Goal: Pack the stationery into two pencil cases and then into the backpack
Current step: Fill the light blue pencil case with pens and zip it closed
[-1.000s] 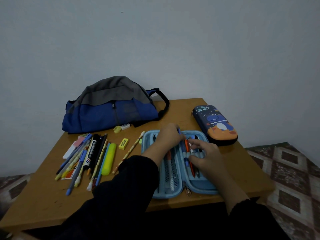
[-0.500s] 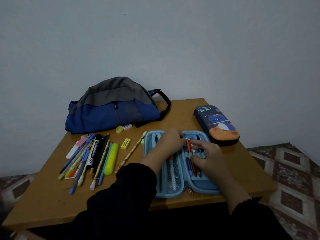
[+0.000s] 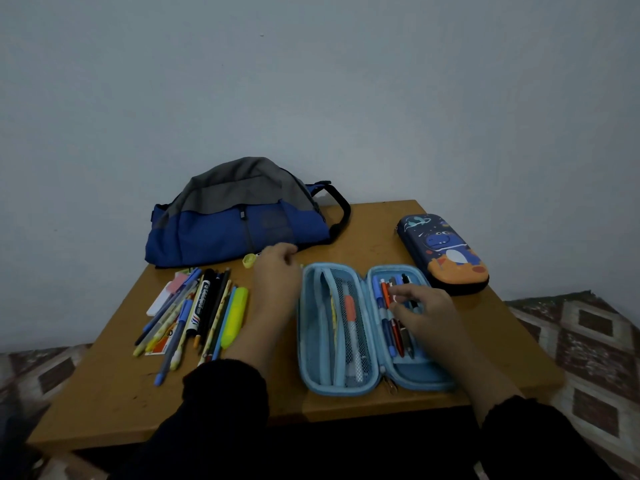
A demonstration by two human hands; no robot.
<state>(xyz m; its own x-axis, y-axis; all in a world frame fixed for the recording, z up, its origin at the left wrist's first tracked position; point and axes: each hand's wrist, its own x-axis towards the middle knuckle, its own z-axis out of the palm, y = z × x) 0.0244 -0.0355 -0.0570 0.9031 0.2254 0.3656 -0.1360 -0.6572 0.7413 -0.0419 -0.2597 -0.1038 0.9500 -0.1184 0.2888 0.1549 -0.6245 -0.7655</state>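
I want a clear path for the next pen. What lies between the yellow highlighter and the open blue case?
In the head view, only the left hand and its forearm, over bare table.

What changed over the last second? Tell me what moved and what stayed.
The left hand left the open pencil case and moved left, toward the loose stationery in front of the backpack. The right hand stays on the pens inside. The closed case is unmoved.
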